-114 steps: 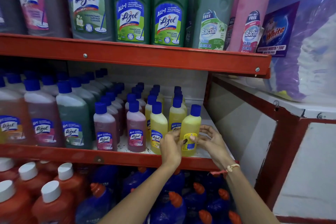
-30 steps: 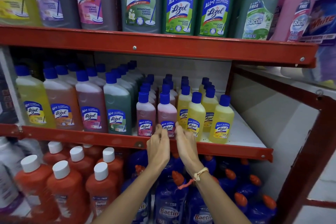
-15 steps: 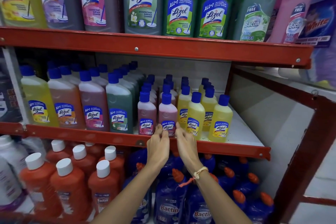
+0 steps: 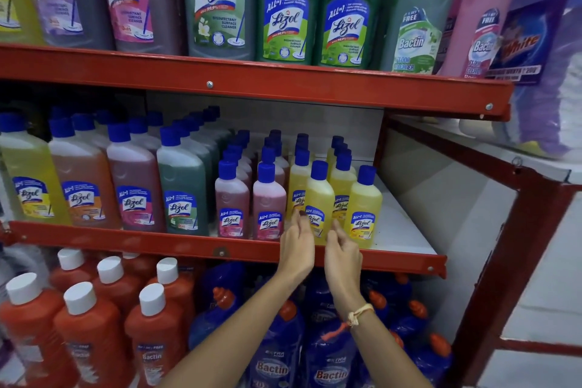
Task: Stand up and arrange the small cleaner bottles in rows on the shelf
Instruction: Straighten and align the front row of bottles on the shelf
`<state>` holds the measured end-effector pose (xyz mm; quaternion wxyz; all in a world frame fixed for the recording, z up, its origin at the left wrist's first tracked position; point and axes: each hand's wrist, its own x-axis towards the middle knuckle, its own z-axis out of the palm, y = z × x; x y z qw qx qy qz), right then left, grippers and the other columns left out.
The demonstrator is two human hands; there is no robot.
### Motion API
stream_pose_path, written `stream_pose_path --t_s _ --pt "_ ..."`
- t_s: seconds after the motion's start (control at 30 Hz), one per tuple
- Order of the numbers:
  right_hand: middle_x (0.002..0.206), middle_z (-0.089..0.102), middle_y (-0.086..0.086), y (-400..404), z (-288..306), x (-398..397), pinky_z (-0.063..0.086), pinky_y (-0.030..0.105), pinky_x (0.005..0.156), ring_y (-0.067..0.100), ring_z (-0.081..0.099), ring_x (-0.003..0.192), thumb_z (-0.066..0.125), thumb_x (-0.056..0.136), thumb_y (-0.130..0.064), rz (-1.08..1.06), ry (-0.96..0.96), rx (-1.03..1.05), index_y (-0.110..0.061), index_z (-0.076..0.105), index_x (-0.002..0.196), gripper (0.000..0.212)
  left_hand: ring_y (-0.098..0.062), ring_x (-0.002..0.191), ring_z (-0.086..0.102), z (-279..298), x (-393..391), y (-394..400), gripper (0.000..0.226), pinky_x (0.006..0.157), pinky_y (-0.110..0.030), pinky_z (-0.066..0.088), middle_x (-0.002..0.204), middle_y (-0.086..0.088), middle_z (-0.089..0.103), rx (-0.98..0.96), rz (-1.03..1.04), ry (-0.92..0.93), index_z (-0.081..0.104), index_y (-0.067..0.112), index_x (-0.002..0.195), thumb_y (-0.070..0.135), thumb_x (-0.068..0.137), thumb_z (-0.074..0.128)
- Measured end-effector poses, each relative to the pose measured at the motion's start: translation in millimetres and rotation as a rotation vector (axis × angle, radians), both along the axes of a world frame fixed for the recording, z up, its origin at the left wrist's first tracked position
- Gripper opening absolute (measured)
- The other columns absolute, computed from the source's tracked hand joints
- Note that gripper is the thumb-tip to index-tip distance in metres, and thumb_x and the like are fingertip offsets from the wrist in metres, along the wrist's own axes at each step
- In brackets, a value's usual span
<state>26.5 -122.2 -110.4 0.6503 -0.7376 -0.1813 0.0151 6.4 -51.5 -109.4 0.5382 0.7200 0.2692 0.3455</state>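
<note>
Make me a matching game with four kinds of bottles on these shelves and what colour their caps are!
Bottles:
1. small yellow bottle between the hands
2. red-orange bottle on the bottom shelf
3. dark blue Bactin bottle on the bottom shelf
4. tall green Lizol bottle on the top shelf

Caps:
A. white
B. cannot be seen, cut off at the top
C. blue
D. orange

Pairs: 1-C, 2-A, 3-D, 4-B

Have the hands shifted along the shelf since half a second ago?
Yes. Both the left hand and right hand moved right, from the front pink bottle to the front yellow bottle.
</note>
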Motion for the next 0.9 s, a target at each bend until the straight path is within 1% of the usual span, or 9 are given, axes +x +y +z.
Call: stream_pose_path --t_s 0.17,0.23,0.3,0.37,0.47,0.57,0.67,0.77,0.9 --pt "0.139 0.056 0.003 5.6 -4.7 17.5 0.038 0.027 0.094 0.012 0.052 0.104 0.037 0.099 -0.023 0.083 0.001 -0.049 -0.012 0.05 0.138 0.043 -0.026 0.088 0.058 3.9 19.5 6.3 0.049 0.083 -0.036 0.043 0.085 -0.009 0.064 -0.101 0.042 0.042 0.062 0.001 0.095 0.031 0.096 0.023" --pt "0.123 0.062 0.001 8.0 -10.0 25.5 0.043 0.032 0.094 0.018 0.057 0.107 0.037 0.098 -0.028 0.099 0.019 -0.048 -0.025 0.069 0.11 0.034 -0.027 0.091 0.061 -2.4 17.1 8.4 0.049 0.09 -0.042 0.046 0.091 -0.012 0.069 -0.094 0.052 0.028 0.065 0.006 0.089 0.034 0.095 0.025" --pt "0.099 0.051 -0.006 9.3 -11.4 29.4 0.042 0.03 0.074 0.016 0.054 0.086 0.037 0.097 -0.034 0.099 0.029 -0.067 -0.032 0.06 0.068 0.036 -0.023 0.093 0.061 -8.8 13.2 9.3 0.045 0.091 -0.04 0.046 0.088 -0.003 0.069 -0.087 0.047 0.029 0.065 0.019 0.079 0.038 0.094 0.026" --pt "0.096 0.043 -0.006 9.7 -11.3 30.8 0.038 0.029 0.069 0.015 0.047 0.082 0.038 0.096 -0.035 0.086 0.027 -0.072 -0.03 0.05 0.056 0.042 -0.017 0.093 0.057 -11.0 10.2 8.3 0.04 0.089 -0.034 0.043 0.083 0.008 0.063 -0.088 0.046 0.02 0.061 0.029 0.079 0.037 0.095 0.026" --pt "0.092 0.042 -0.009 9.9 -12.1 32.6 0.037 0.029 0.075 0.013 0.044 0.082 0.039 0.096 -0.035 0.096 0.021 -0.07 -0.031 0.051 0.055 0.043 -0.019 0.1 0.056 -9.3 11.2 7.2 0.044 0.096 -0.037 0.043 0.096 0.002 0.064 -0.072 0.068 0.007 0.063 0.021 0.108 0.038 0.095 0.025" --pt "0.083 0.043 -0.013 5.9 -10.0 32.2 0.036 0.027 0.064 0.008 0.043 0.069 0.039 0.096 -0.033 0.111 0.033 -0.061 -0.028 0.063 0.067 0.038 -0.02 0.091 0.058 -2.8 14.3 8.7 0.044 0.088 -0.037 0.046 0.087 -0.002 0.064 -0.07 0.068 0.008 0.064 0.017 0.091 0.037 0.095 0.026" --pt "0.09 0.07 0.014 5.0 -7.7 33.4 0.049 0.043 0.072 0.02 0.055 0.069 0.038 0.095 -0.035 0.1 0.045 -0.082 -0.012 0.072 0.099 0.041 -0.015 0.088 0.058 -2.9 11.8 12.6 0.038 0.083 -0.032 0.045 0.081 0.008 0.061 -0.097 0.049 -0.012 0.063 0.029 0.079 0.037 0.092 0.028" --pt "0.097 0.07 0.022 5.3 -7.3 31.6 0.05 0.047 0.086 0.036 0.064 0.09 0.038 0.095 -0.042 0.092 0.07 -0.062 0.0 0.07 0.093 0.052 -0.018 0.101 0.06 -9.7 4.1 14.1 0.038 0.097 -0.038 0.044 0.079 0.017 0.06 -0.152 0.02 -0.062 0.062 0.04 0.064 0.045 0.083 0.029" --pt "0.102 0.071 0.019 7.5 -9.4 31.3 0.047 0.048 0.092 0.031 0.063 0.101 0.04 0.096 -0.045 0.106 0.101 -0.024 0.001 0.069 0.092 0.054 -0.005 0.088 0.056 -12.9 -6.9 8.4 0.044 0.093 -0.032 0.042 0.074 0.022 0.059 -0.182 -0.023 -0.116 0.062 0.057 0.054 0.049 0.079 0.027"
